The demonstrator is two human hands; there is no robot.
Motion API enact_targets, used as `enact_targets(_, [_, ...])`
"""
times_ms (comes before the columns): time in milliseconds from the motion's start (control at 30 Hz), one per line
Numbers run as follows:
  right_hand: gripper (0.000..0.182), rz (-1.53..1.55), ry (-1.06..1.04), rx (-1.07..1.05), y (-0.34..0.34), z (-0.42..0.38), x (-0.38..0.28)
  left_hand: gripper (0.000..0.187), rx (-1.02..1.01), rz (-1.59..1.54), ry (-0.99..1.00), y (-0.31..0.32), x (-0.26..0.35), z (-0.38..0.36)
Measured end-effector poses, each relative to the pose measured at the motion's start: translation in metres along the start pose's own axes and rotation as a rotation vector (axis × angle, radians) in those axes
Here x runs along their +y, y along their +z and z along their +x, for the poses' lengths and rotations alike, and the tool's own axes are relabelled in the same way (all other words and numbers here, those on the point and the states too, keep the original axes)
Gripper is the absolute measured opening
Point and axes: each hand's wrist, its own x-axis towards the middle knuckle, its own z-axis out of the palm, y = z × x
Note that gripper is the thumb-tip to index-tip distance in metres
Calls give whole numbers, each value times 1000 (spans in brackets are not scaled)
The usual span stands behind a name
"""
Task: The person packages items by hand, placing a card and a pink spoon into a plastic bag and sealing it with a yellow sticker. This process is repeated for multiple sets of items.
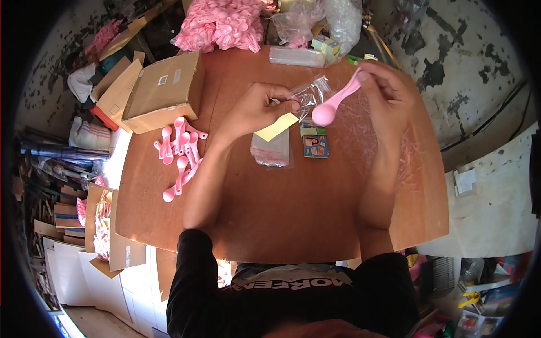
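Note:
My left hand (260, 108) pinches a small clear plastic bag (311, 94) between thumb and fingers. A yellow paper slip (276, 128) sticks out below that hand, over a stack of clear bags (271, 154) on the table. In my right hand (387, 93) is a pink plastic measuring spoon (337, 102), gripped by its handle end, with the round bowl hanging toward the bag. Beneath the spoon lies a small stack of blue and green printed cards (315, 144). Loose pink spoons (181, 147) lie in a pile left of my left forearm.
A closed cardboard box (163, 93) rests at the table's left back. Behind are a large bag of pink spoons (222, 25) and clear plastic packaging (298, 56). Thin plastic film (360, 121) lies near my right forearm. A peeling wall (462, 62) rises at the right.

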Motion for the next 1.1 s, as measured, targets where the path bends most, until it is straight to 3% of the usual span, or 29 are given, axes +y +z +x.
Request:
enact_targets(33, [14,0,-2,-4,2,0,-1,15,-18,-17,32,1,-5,1])
enact_targets(100, [13,-131,-54,256,5,-1,-3,16,-36,-33,64,2,-9,2])
enact_targets(233, [13,-149,-157,335,8,0,1,19,-115,-98,106,2,-7,1])
enact_targets(300, [13,-79,-42,260,10,-2,1,20,-122,-102,83,2,-6,1])
enact_targets(533, [15,-125,-77,172,24,-8,6,25,-38,-72,76,6,-4,1])
enact_targets(633, [15,-111,7,141,38,-16,1,27,-51,-141,46,7,-4,1])
enact_targets(700, [15,-85,-30,95,45,-19,-1,28,-58,-167,29,9,-7,2])
enact_targets(733, [16,-202,-174,66,44,-17,1,28,-32,-194,70,10,-7,3])
enact_targets(867, [16,-407,-291,-27,45,-16,-4,29,-45,-193,57,10,-4,2])
enact_targets(933, [16,79,70,-23,49,-19,-2,30,-64,-220,90,10,-5,3])
enact_targets(1000, [16,-10,18,-1,44,-20,2,33,-83,-248,122,12,-6,4])
enact_targets(1067, [16,-99,-35,22,42,-19,7,37,181,-58,313,14,-6,6])
enact_targets(1100, [17,3,132,-62,43,-18,9,37,181,-61,312,15,-6,5])
